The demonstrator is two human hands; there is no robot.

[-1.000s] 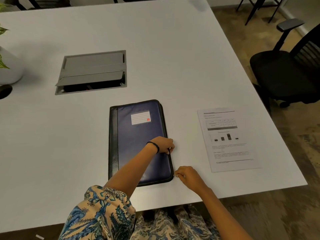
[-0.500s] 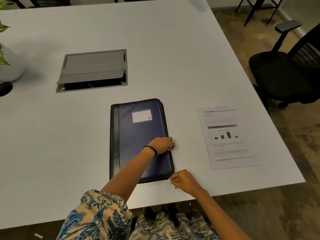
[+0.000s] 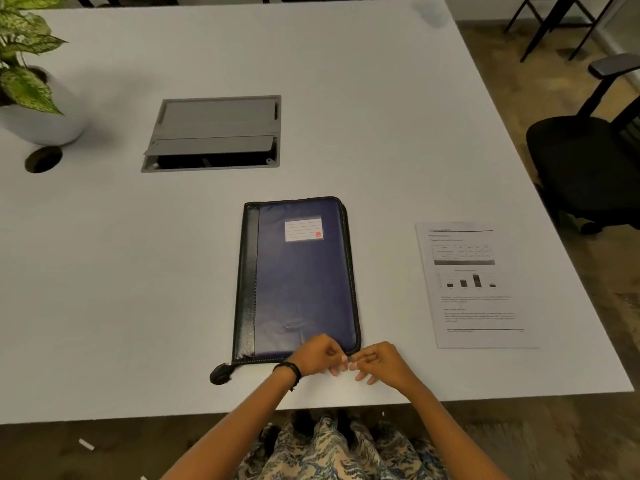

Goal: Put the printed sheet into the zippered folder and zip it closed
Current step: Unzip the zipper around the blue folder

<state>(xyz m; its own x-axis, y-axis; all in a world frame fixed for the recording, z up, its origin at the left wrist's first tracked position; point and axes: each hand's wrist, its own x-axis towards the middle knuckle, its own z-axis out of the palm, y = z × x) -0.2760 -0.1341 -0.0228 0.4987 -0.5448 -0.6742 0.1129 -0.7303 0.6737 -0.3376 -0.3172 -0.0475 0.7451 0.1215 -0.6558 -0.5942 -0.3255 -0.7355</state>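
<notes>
- One navy zippered folder (image 3: 301,282), black spine and white label, lies flat by the counter's (image 3: 138,271) near edge.
- At its near right corner the left hand (image 3: 317,355) grips the folder and the right hand (image 3: 379,363) pinches the zipper pull (image 3: 352,359).
- The printed sheet (image 3: 474,285) lies apart, toward the right edge.
- A grey hatch (image 3: 214,133) sits beyond.

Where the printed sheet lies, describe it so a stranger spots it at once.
Start at the big white table, on its right side near the black office chair. The printed sheet lies flat there, to the right of the dark blue zippered folder and apart from it. It is the only loose paper, bearing a small bar chart.
</notes>
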